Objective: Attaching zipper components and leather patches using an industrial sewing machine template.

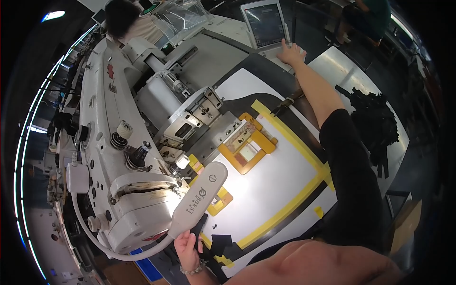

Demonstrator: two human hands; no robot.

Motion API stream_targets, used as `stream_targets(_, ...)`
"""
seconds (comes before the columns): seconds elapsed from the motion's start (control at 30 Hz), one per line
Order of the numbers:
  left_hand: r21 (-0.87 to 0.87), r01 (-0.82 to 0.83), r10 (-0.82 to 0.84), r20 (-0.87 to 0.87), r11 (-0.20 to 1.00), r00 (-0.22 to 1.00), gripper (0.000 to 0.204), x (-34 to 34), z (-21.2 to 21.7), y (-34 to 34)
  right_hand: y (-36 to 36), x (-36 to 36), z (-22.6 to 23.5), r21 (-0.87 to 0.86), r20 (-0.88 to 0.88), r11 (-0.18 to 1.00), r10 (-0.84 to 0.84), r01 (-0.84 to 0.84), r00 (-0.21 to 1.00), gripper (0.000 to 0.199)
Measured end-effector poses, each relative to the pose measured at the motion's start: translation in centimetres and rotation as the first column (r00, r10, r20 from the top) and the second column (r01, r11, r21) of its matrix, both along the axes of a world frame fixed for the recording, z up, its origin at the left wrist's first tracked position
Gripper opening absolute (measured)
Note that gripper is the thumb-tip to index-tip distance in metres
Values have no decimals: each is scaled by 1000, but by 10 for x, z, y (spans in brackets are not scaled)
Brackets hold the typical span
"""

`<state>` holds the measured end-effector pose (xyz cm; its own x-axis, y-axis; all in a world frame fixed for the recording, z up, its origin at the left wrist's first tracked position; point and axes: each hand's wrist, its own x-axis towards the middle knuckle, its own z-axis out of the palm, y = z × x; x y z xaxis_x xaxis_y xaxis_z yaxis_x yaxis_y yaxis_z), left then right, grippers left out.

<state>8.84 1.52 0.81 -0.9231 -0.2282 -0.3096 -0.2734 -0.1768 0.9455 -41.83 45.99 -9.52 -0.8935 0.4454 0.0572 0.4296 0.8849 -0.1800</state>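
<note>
My right hand (pixel 290 53) is stretched far forward and lies flat, fingers apart, on the base below a grey touch-screen panel (pixel 264 23). My left hand (pixel 187 248), with a bead bracelet at the wrist, rests at the near edge on a small black fabric piece (pixel 213 243). Its fingertips are tucked under the white lamp head (pixel 199 195), so its grip is hidden. Just beyond it stands the white industrial sewing machine (pixel 107 142). An orange and yellow clamp frame (pixel 259 142) sits on the white work board (pixel 266 185) under the machine's metal carriage.
Yellow tape lines (pixel 294 137) cross the board. Small snips (pixel 285 102) lie beside my right forearm. A heap of black fabric strips (pixel 375 123) lies on the steel table to the right. Another person (pixel 123 21) is behind the machine; one more person (pixel 370 14) is at the far right.
</note>
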Motion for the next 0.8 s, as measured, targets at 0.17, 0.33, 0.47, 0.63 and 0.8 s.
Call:
stream_targets(0.17, -15, -7, 6, -32, 1000, 999, 31, 2, -6, -4, -5, 6, 10, -92, 84, 994, 63, -55, 995, 78)
stream_targets(0.33, -1, -3, 3, -31, 1000, 1000, 31, 3, -9, -3, -4, 2, 10, -70, 93, 996, 61, -55, 994, 76)
stream_targets(0.47, -2, 18, -18, -11, 1000, 1000, 30, 2, -5, -3, -1, 4, 10, -99, 107, 994, 50, -39, 993, 75)
stream_targets(0.63, -39, 17, -18, -17, 999, 1000, 27, 1, -7, 0, 3, -4, 0, -19, 103, 1000, 27, -25, 994, 80)
stream_targets(0.8, -51, 12, -11, 20, 999, 1000, 22, -2, -5, 2, 4, -5, 0, -9, 90, 1000, 23, -22, 996, 80)
